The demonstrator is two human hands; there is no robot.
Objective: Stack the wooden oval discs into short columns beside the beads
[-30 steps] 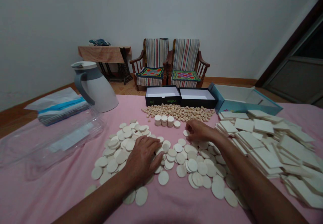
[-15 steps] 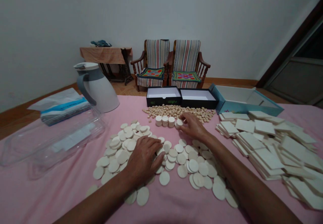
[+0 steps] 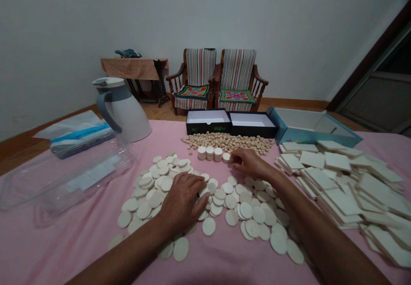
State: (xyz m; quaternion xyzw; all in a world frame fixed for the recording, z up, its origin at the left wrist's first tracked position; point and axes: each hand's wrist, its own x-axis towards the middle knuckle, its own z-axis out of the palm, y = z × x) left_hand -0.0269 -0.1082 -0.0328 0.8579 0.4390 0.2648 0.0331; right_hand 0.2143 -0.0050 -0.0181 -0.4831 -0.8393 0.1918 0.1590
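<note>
- R hand (image 3: pixel 248 163) is just beside the short stack (image 3: pixel 226 158), fingertips curled in; can't tell if there's a disc in them, as the knuckles hide the pads.
- L hand (image 3: pixel 181 195) lies palm down over the loose discs (image 3: pixel 245 210), fingers part-spread, thumb out, no clear grip on anything.
- Discs look like thin, plain wood: prob. light, stiff, dry, not v. slippery. Low breakage risk, tho thin edges may chip.
- Best hold: opp. sides of the rim, thumb vs. index; flat on the pink cloth (image 3: pixel 218 259) they're hard to get under, so an overlapping edge is easier.
- Tall stacks (image 3: pixel 209 153) stand in a row w/ the short one, upright, near the small wooden pieces (image 3: pixel 218 140). Nothing visibly ties the layers, so a side knock could shear them; soft cloth = so-so footing.
</note>
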